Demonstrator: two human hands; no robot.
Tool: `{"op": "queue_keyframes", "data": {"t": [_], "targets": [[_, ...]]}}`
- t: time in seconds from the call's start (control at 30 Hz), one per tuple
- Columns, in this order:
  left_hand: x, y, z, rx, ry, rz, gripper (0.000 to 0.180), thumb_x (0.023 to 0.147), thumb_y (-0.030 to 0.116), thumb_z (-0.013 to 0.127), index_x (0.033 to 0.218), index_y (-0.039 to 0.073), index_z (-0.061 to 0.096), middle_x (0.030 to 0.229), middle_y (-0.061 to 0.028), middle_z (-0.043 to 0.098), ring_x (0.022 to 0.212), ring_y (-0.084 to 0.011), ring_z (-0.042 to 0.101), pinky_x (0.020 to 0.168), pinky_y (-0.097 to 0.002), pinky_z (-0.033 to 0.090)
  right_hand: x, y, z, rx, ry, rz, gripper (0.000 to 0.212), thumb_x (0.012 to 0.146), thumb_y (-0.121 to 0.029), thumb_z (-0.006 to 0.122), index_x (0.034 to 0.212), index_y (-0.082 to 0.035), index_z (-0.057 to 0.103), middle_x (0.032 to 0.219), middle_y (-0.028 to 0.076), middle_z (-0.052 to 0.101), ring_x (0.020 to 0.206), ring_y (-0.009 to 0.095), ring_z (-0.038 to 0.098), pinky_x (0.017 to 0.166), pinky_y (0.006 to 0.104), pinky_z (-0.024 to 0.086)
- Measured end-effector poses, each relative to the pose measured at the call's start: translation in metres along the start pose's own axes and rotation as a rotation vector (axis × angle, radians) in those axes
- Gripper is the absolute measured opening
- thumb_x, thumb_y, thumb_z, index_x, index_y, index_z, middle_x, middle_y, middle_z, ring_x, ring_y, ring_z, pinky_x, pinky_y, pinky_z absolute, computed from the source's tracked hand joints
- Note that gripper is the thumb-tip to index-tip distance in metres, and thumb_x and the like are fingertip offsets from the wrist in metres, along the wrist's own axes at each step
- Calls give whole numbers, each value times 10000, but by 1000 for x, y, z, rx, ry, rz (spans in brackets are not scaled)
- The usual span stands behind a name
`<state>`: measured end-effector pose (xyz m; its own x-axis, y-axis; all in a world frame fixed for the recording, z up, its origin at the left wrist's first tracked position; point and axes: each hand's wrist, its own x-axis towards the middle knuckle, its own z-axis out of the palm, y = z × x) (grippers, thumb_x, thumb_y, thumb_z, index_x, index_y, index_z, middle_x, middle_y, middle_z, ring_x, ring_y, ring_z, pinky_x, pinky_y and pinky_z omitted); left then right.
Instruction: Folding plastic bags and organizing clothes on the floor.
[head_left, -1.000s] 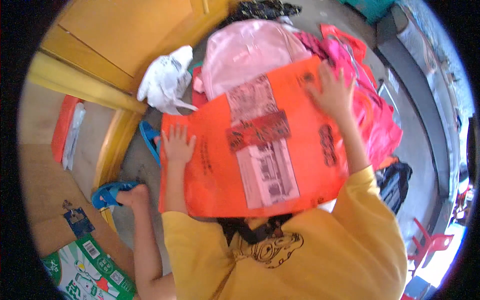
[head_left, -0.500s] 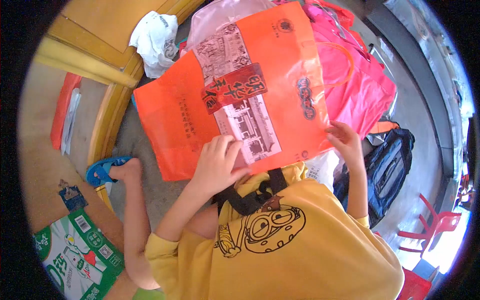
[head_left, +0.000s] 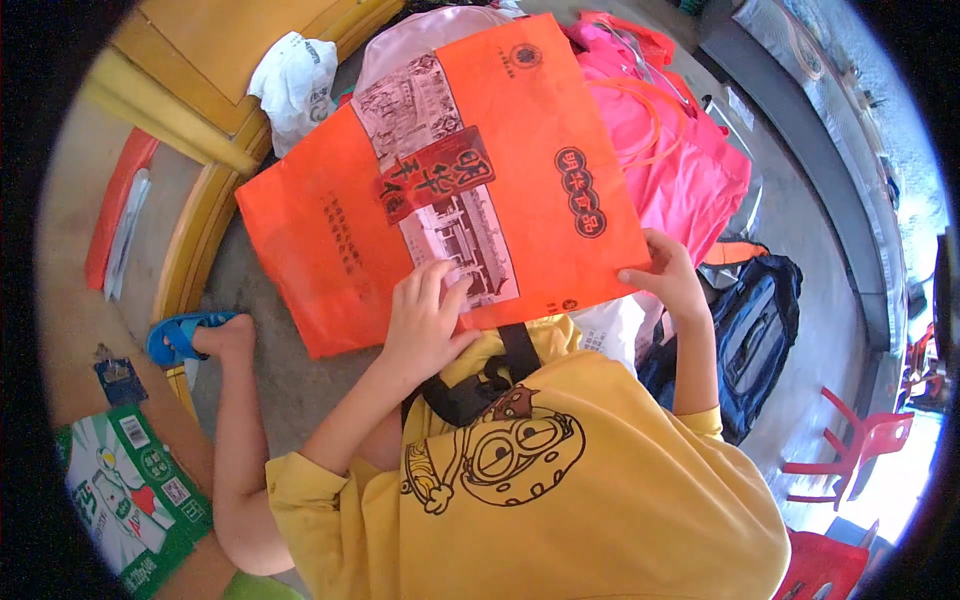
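Note:
A large orange shopping bag [head_left: 560, 110] with printed pictures and dark lettering lies flattened and slanted in front of me. My left hand [head_left: 425, 325] rests on its near part, fingers lying on the printed face and thumb apart. At the right near corner, my right hand [head_left: 672, 280] grips the bag's edge, thumb on the front and fingers partly hidden behind. From the far right side loops a thin orange handle [head_left: 655, 125]. Behind the bag, a pink bag [head_left: 690, 190] and a pale pink one [head_left: 420, 38] are partly covered.
A white plastic bag [head_left: 295, 90] stands by the yellow wooden door frame [head_left: 205, 215]. To the right lie a dark blue backpack [head_left: 745, 345] and a red chair [head_left: 860, 450]. A green carton [head_left: 140, 500] sits at lower left, near my foot in a blue slipper [head_left: 185, 338].
The view has shifted, so the scene sits further left. The orange bag lies flatter, and its right side shows more fully. My right thumb now presses onto the bag's front.

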<state>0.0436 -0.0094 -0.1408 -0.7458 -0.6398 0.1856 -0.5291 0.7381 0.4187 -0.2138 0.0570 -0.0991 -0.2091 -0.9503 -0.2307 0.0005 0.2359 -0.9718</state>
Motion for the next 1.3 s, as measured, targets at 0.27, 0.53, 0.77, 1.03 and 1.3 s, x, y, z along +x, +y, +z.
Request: {"op": "queue_keyframes", "data": {"t": [0.27, 0.53, 0.77, 1.03, 1.3], "targets": [[13, 4, -16, -4, 147, -131, 590, 580, 299, 602, 1034, 19, 351, 1100, -163, 269, 1031, -329, 251, 830, -414, 236, 9, -73, 10, -206, 69, -501, 266, 575, 79, 584, 809, 27, 468, 765, 36, 502, 730, 91, 474, 641, 203, 384], [24, -13, -44, -90, 641, -223, 372, 598, 72, 510, 954, 18, 415, 985, -117, 392, 925, -263, 381, 760, -346, 306, 45, -137, 24, -119, 32, -852, 256, 565, 51, 560, 801, 31, 465, 771, 65, 506, 690, 104, 473, 642, 210, 367], [-5, -61, -58, 266, 859, -328, 203, 518, -13, 461, 710, 42, 497, 713, -50, 451, 679, -212, 462, 572, -298, 371, 80, -132, -3, -153, 171, -878, 309, 641, 6, 502, 935, 44, 413, 817, 73, 482, 774, 136, 451, 712, 247, 341], [-24, -87, -69, 407, 924, -408, 79, 571, 43, 474, 647, 52, 492, 660, -47, 447, 627, -200, 461, 546, -290, 379, 84, -128, -37, -603, 157, -979, 225, 691, -16, 490, 912, 19, 508, 784, 40, 457, 676, 119, 436, 616, 205, 348], [-32, -97, -77, 455, 743, -551, 264, 518, 20, 532, 775, 57, 489, 741, -77, 449, 729, -229, 452, 626, -307, 374, 94, -127, -43, -1213, 460, -1277, 202, 703, -106, 509, 888, -28, 526, 679, 103, 486, 578, 215, 468, 517, 293, 397]]}}
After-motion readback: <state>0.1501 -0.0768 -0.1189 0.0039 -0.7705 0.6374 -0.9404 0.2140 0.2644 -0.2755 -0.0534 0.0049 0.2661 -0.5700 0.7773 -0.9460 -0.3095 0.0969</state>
